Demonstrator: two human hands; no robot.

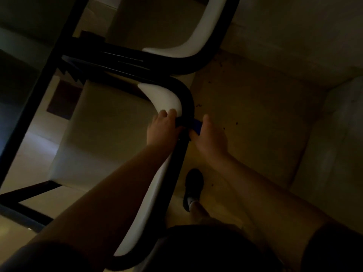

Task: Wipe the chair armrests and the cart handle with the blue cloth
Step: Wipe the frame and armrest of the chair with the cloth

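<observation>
The room is dim. A chair armrest [163,97] with a white pad and a black tube frame curves through the middle of the head view. My left hand [163,128] grips the armrest just below its bend, fingers over the white pad. My right hand [210,138] is on the other side of the black tube, pressing a blue cloth [196,125] against the frame. Only a small fold of the cloth shows between the two hands. A second chair's armrest [198,34] of the same kind lies beyond. No cart handle is in view.
The pale chair seat [102,134] lies left of the armrest, with black frame bars [45,75] further left. Tan floor with dark specks [255,118] spreads to the right. My shoe [193,185] stands on the floor under my right forearm.
</observation>
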